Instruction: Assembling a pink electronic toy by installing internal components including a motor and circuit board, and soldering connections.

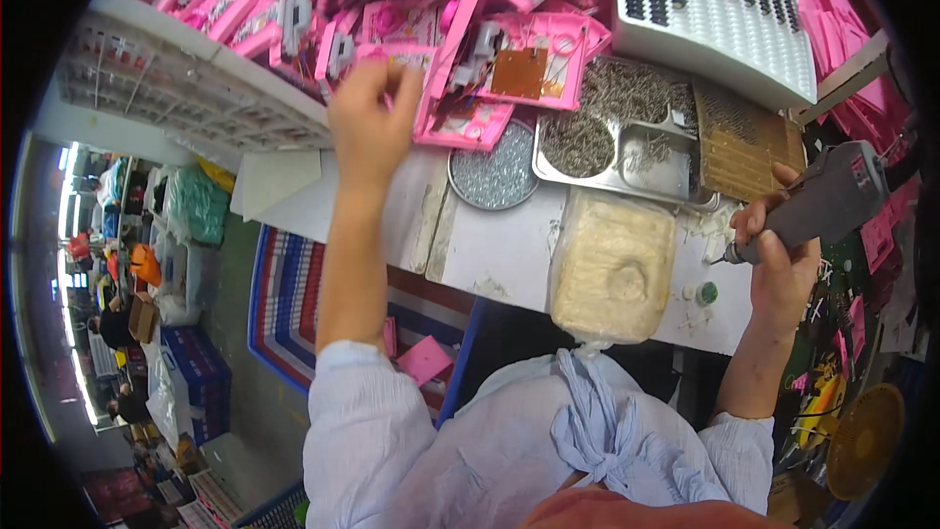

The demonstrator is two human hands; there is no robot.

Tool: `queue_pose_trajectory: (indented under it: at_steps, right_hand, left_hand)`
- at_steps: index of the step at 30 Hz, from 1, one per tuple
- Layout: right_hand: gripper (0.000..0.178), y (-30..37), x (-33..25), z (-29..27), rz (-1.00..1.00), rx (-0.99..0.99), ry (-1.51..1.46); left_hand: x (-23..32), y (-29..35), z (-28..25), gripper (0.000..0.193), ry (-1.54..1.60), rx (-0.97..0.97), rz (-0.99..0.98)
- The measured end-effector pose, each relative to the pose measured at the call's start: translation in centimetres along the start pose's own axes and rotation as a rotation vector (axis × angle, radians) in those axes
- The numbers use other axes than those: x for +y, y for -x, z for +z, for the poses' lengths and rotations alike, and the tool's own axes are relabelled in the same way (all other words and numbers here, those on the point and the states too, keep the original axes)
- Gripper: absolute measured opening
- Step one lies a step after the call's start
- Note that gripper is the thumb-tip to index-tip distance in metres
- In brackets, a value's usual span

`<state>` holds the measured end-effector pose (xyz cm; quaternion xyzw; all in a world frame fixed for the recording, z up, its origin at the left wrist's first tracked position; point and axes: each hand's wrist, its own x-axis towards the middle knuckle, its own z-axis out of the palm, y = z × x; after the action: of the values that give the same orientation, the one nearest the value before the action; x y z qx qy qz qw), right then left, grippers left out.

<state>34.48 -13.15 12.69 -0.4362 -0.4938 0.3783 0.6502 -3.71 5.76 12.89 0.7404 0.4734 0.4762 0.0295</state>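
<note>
My left hand (375, 122) reaches over the near side of a heap of pink plastic toy housings (534, 59), its fingers curled together beside an opened housing. Whether they pinch one of the pink parts is hidden. That open housing shows wires, grey parts and a brown board (519, 72). On the right, my right hand (783, 269) is wrapped around a dark grey electric screwdriver (827, 198). Its bit points left, above the white tabletop (509, 260), apart from any housing.
A round tin of small silvery parts (494, 171) stands beside a metal tray of screws (578, 145). Nearer lies a plastic-wrapped cream block (612, 269). A white rack with black pegs (715, 10) stands behind a brown perforated board (749, 142). A small green-topped pot (707, 293) sits right.
</note>
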Motion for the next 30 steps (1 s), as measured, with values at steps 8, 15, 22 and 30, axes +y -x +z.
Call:
queue_pose_trajectory:
  at_steps: [8, 15, 22, 30]
  right_hand:
    - [0.075, -0.7, -0.3, -0.7, 0.015, 0.016, -0.009]
    - [0.071, -0.9, -0.4, -2.0, 0.094, -0.007, -0.023]
    - [0.068, -0.7, 0.1, -0.7, -0.339, 0.205, 0.392]
    - [0.020, 1.8, 2.3, -1.7, 0.343, -0.176, 0.051]
  left_hand:
    - [-6.5, -17.2, 6.4, 0.066, -0.562, -0.077, 0.290]
    - [-3.9, -18.7, 7.4, 0.063, -0.273, -0.386, 0.109]
    - [-6.0, -17.6, -0.9, 0.038, 0.435, 0.183, -0.149]
    - [2.6, -0.8, -1.8, 0.037, 1.657, -0.384, -0.587]
